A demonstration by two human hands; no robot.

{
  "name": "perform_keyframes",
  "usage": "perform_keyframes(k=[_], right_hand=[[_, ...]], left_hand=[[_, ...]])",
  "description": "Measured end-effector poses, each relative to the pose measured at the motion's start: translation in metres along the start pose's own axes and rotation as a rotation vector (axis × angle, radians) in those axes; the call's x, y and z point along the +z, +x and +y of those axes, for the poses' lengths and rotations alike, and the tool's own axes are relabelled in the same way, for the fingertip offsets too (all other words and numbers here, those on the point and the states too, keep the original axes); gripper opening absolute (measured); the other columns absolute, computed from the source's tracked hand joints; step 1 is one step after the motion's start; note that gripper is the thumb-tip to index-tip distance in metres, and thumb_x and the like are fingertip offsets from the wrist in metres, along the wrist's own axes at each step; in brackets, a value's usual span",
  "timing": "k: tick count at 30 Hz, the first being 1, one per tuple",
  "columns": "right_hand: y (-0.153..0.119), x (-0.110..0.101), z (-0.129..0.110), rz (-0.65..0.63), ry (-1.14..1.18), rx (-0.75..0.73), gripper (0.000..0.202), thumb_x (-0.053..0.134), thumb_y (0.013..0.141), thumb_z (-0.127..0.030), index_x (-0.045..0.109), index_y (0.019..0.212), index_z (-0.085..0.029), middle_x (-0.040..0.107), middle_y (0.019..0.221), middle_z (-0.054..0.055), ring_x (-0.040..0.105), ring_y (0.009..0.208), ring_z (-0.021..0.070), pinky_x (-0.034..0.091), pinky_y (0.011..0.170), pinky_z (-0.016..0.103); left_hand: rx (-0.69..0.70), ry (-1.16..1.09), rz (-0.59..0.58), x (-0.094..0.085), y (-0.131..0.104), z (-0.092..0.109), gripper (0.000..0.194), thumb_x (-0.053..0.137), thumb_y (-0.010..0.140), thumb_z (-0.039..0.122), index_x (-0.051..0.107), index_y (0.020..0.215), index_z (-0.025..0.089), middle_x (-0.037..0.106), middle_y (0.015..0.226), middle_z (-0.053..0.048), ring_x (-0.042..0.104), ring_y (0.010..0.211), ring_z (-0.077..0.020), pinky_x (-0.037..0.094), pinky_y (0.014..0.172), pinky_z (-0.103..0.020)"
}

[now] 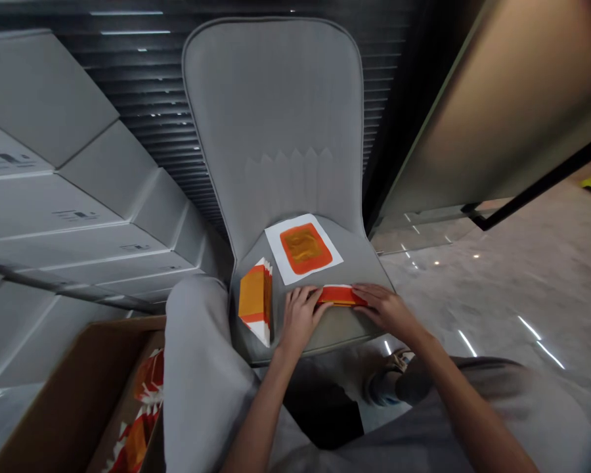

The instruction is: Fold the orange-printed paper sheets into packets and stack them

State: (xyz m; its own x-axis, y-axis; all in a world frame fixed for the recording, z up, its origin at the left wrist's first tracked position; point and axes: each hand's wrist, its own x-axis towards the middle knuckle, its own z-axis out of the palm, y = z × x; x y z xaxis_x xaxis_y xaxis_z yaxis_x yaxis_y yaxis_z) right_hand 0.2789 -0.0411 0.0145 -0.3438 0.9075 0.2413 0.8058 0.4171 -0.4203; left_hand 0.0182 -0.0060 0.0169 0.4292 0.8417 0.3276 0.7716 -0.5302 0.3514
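Between my two hands, near the front of the grey chair seat [320, 335], is a folded strip of orange and gold paper [342, 295]. My left hand [299, 315] grips its left end, with the thumb in front and the fingers behind. At the right end, my right hand [387, 310] holds it the same way. Just behind lies a flat white paper sheet [278, 240] with an orange square and a gold centre. A stack of folded orange, gold and white papers [255, 299] rests on the seat left of my left hand.
White boxes [79, 217] are piled along the left. A brown cardboard box [73, 394] beside my leg contains more folded orange and white papers [140, 427]. The chair's backrest [276, 98] rises behind the seat. On the right is a panel with a dark handle [482, 220].
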Motion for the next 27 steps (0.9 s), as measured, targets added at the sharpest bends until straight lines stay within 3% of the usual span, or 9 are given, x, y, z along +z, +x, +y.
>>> perform_keyframes(k=[3,6,9,12,14,17,22,24,27], right_hand=[[-0.004,-0.010,-0.002,0.062,0.112,0.095,0.036,0.056,0.099,-0.044,0.068,0.127,-0.027,0.074,0.118,0.007,0.072,0.101,0.0241,0.057,0.093,0.041],[-0.003,-0.014,-0.002,0.172,0.207,0.183,0.034,0.056,0.098,-0.046,0.070,0.122,-0.025,0.077,0.101,0.006,0.072,0.078,0.0205,0.059,0.073,0.034],[0.002,-0.007,0.003,0.249,0.199,0.234,0.031,0.056,0.098,-0.043,0.072,0.114,-0.022,0.076,0.090,0.005,0.069,0.069,0.0192,0.056,0.065,0.031],[0.005,0.009,0.005,0.252,0.143,0.258,0.028,0.053,0.099,-0.039,0.072,0.110,-0.022,0.076,0.095,0.007,0.070,0.078,0.0210,0.057,0.072,0.033],[0.006,0.019,0.003,0.243,0.097,0.273,0.028,0.050,0.101,-0.036,0.072,0.110,-0.021,0.075,0.097,0.008,0.070,0.083,0.0221,0.056,0.076,0.035],[0.007,0.027,-0.003,0.233,-0.010,0.259,0.029,0.047,0.103,-0.032,0.070,0.113,-0.019,0.072,0.095,0.009,0.067,0.088,0.0237,0.054,0.081,0.038],[0.005,0.021,-0.017,0.159,-0.147,0.141,0.033,0.044,0.105,-0.029,0.065,0.127,-0.017,0.070,0.116,0.013,0.065,0.105,0.0265,0.051,0.093,0.044],[0.002,0.019,-0.027,0.071,-0.185,0.033,0.041,0.044,0.105,-0.030,0.055,0.142,-0.017,0.063,0.137,0.013,0.059,0.123,0.0279,0.045,0.106,0.048],[-0.003,0.026,-0.044,-0.068,-0.182,-0.120,0.062,0.045,0.104,-0.039,0.027,0.159,-0.014,0.039,0.160,0.013,0.037,0.146,0.0277,0.032,0.120,0.051]], left_hand=[[-0.056,-0.090,0.088,-0.005,0.004,0.002,0.038,0.056,0.099,0.046,0.066,0.126,0.021,0.072,0.102,-0.007,0.064,0.099,-0.0230,0.048,0.090,-0.039],[-0.117,-0.171,0.169,-0.009,0.008,0.005,0.037,0.054,0.101,0.046,0.066,0.124,0.020,0.072,0.088,-0.005,0.066,0.088,-0.0213,0.049,0.088,-0.038],[-0.160,-0.150,0.184,-0.008,0.012,0.011,0.037,0.053,0.101,0.044,0.064,0.126,0.019,0.072,0.094,-0.006,0.066,0.092,-0.0222,0.050,0.088,-0.039],[-0.124,-0.085,0.122,-0.001,0.008,0.022,0.035,0.052,0.102,0.039,0.062,0.129,0.020,0.068,0.117,-0.010,0.063,0.109,-0.0250,0.050,0.095,-0.042],[-0.017,-0.053,0.043,0.005,0.002,0.031,0.035,0.049,0.103,0.033,0.060,0.133,0.021,0.062,0.135,-0.011,0.056,0.125,-0.0266,0.046,0.105,-0.046],[0.149,0.004,-0.089,0.016,-0.010,0.046,0.046,0.046,0.103,0.033,0.048,0.147,0.020,0.041,0.158,-0.008,0.033,0.148,-0.0277,0.031,0.121,-0.051],[0.099,0.102,-0.165,0.027,-0.018,0.057,0.062,0.039,0.103,0.037,0.028,0.158,0.011,0.021,0.167,-0.010,0.018,0.155,-0.0267,0.022,0.126,-0.050],[0.080,0.096,-0.181,0.026,-0.019,0.057,0.066,0.041,0.101,0.035,0.023,0.159,0.010,0.017,0.168,-0.011,0.014,0.156,-0.0270,0.021,0.126,-0.049],[0.052,0.065,-0.190,0.024,-0.025,0.054,0.084,0.051,0.091,0.036,0.015,0.161,0.007,0.008,0.169,-0.016,0.010,0.156,-0.0319,0.021,0.126,-0.050]])
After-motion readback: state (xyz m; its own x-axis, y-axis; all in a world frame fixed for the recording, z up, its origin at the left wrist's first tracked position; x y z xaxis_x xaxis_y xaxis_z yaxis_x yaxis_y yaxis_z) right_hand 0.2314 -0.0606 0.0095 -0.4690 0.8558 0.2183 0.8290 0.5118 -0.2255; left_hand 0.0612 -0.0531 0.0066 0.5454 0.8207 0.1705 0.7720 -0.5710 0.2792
